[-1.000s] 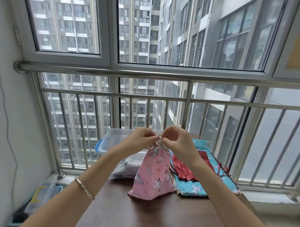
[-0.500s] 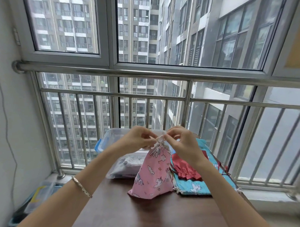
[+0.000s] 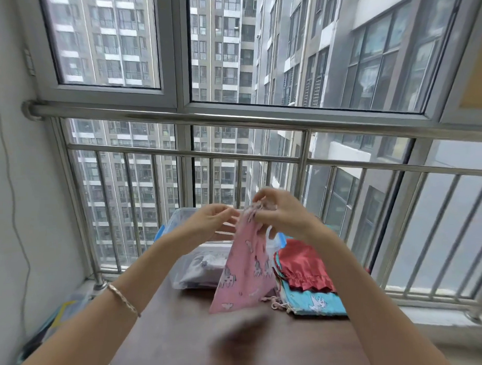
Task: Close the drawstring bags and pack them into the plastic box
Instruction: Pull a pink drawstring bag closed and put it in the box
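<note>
A pink drawstring bag [image 3: 244,269] with a unicorn print hangs lifted above the table, its gathered neck at the top. My right hand [image 3: 282,216] pinches that neck and the cord there. My left hand [image 3: 212,223] is just left of the neck, fingers curled toward the cord; whether it holds the cord is unclear. Behind the bag stands a clear plastic box [image 3: 191,266] with blue clips, grey fabric visible inside. A red satin bag [image 3: 305,267] lies on a turquoise bag [image 3: 315,302] to the right.
The dark brown table [image 3: 185,334] sits against a steel railing [image 3: 232,122] and window. A blurred dark smear covers the table's front middle. A plastic bin [image 3: 61,311] stands on the floor at lower left. A thin cable runs down the left wall.
The pink bag has been lifted higher and tilted, its bottom swinging left. My right hand rose with the neck; my left hand drew slightly away to the left.
</note>
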Tool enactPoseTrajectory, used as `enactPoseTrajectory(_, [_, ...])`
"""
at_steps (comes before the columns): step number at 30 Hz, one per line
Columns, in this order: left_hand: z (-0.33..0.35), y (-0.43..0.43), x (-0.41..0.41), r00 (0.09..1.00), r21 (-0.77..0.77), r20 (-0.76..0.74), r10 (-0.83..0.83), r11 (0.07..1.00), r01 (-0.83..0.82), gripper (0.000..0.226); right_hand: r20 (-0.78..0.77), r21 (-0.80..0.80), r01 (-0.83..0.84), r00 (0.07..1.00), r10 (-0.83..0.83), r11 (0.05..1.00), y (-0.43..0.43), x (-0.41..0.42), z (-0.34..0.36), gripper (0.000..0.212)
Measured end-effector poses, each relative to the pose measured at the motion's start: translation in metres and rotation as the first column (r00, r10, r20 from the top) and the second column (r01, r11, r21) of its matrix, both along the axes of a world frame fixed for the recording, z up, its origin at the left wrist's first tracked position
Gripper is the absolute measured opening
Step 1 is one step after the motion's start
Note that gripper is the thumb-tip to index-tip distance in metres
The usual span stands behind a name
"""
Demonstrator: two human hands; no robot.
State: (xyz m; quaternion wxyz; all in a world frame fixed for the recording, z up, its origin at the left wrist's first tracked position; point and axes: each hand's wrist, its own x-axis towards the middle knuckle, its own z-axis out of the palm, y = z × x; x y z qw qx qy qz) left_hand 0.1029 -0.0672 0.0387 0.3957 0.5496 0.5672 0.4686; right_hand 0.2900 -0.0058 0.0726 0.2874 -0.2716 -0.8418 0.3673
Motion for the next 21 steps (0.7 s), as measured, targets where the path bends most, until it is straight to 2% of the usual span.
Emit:
enactPoseTrajectory(3, [-0.001, 0.000, -0.007, 0.998, -0.052, 0.065, -0.005, 0.999, 0.009, 0.027, -0.210, 0.015, 0.007, 0.978, -0.003, 1.000, 0.000, -0.002, 0.032, 0.019])
enactPoseTrajectory(5, [0.001, -0.001, -0.007, 0.994, -0.079, 0.094, -0.051, 0.995, 0.058, 0.026, -0.357, -0.032, -0.059, 0.933, 0.044, 0.998, 0.001, -0.002, 0.053, 0.025])
enactPoseTrajectory(9, [0.004, -0.004, -0.006, 0.992, -0.124, 0.099, -0.074, 0.989, 0.086, 0.019, -0.670, -0.144, -0.331, 0.726, 0.154, 0.933, 0.004, -0.007, 0.076, 0.028])
enactPoseTrajectory(11, [0.005, -0.004, -0.011, 0.951, -0.169, 0.254, -0.177, 0.960, 0.224, 0.025, -0.759, -0.135, -0.417, 0.627, 0.177, 0.899, 0.007, -0.011, 0.078, 0.032])
enactPoseTrajectory(13, [0.007, -0.001, -0.016, 0.833, -0.163, 0.513, -0.205, 0.930, 0.330, 0.031, -0.791, -0.142, -0.440, 0.589, 0.166, 0.887, 0.012, -0.012, 0.075, 0.034])
enactPoseTrajectory(15, [0.005, 0.008, -0.028, 0.758, -0.103, 0.626, -0.184, 0.944, 0.314, 0.033, -0.780, -0.156, -0.416, 0.608, 0.147, 0.896, 0.021, -0.009, 0.070, 0.031])
enactPoseTrajectory(17, [0.004, 0.017, -0.039, 0.803, -0.079, 0.582, -0.127, 0.974, 0.211, 0.046, -0.732, -0.192, -0.342, 0.674, 0.098, 0.920, 0.036, -0.002, 0.063, 0.029])
enactPoseTrajectory(19, [0.000, 0.026, -0.051, 0.905, -0.097, 0.424, 0.023, 0.995, 0.020, 0.048, -0.619, -0.240, -0.215, 0.785, 0.021, 0.947, 0.053, 0.005, 0.054, 0.027])
enactPoseTrajectory(21, [-0.006, 0.036, -0.064, 0.958, -0.099, 0.231, 0.170, 0.984, -0.150, 0.044, -0.450, -0.303, -0.077, 0.890, -0.071, 0.950, 0.070, 0.008, 0.042, 0.026])
